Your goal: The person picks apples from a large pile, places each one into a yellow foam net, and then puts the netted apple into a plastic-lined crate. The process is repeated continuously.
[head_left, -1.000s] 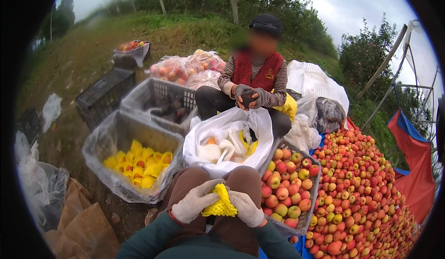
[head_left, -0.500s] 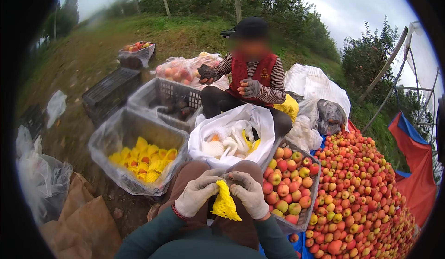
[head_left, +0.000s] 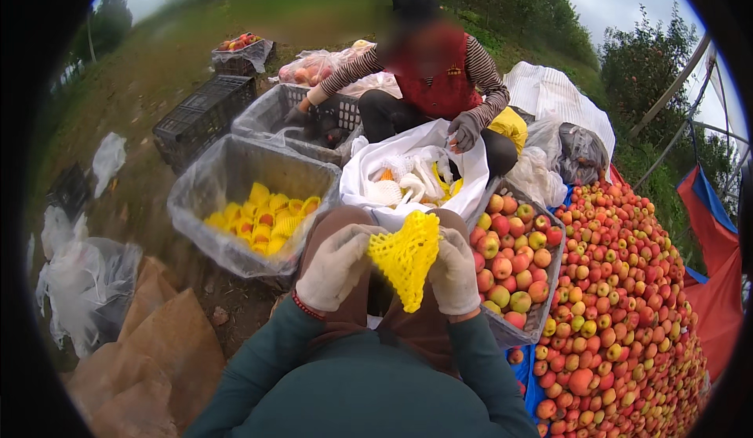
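Observation:
A yellow foam fruit net [head_left: 405,259] is stretched wide between my gloved hands, above my lap. My left hand [head_left: 336,268] pinches its left upper edge, and my right hand [head_left: 456,275] grips the right edge, with those fingertips partly behind the foam. The net tapers to a point at the bottom, and no apple shows in it. Just beyond my knees lies an open white sack [head_left: 416,173] of white and yellow foam nets. To its left, a plastic-lined crate [head_left: 196,226] holds apples in yellow nets. A crate of bare apples [head_left: 514,261] stands beside my right hand.
A large heap of apples [head_left: 620,305] covers the right side. Across from me sits a co-worker [head_left: 439,69], one hand reaching into a lined grey crate [head_left: 263,116]. Black crates [head_left: 205,120] stand farther left. Brown paper [head_left: 157,352] and clear plastic bags [head_left: 94,281] lie at lower left.
My hands have moved apart, spreading the bunched yellow foam net wide. The co-worker's arm has reached down into the grey crate, and the other hand has lowered to the white sack. My view has tilted down.

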A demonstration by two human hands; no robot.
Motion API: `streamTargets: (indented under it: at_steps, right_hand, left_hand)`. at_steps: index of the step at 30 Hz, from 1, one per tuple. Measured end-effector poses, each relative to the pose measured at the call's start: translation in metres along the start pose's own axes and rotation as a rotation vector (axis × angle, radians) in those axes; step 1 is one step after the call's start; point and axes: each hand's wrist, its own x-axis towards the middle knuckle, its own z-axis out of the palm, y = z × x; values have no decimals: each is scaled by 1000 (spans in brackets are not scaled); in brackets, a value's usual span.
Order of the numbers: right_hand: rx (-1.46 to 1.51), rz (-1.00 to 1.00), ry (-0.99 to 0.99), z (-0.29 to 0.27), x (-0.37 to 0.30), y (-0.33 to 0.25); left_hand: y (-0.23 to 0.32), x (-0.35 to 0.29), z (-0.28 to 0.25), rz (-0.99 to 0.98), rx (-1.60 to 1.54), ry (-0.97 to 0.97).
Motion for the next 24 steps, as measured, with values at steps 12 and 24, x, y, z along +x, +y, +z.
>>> streamTargets:
  at_steps: [12, 24]
  right_hand:
    - [416, 42, -184, 6, -8, 39]
    - [733, 152, -177, -26, -21, 45]
  left_hand:
    - [-20, -19, 25, -218, -214, -285]
    - [-24, 10, 5, -261, -267, -498]
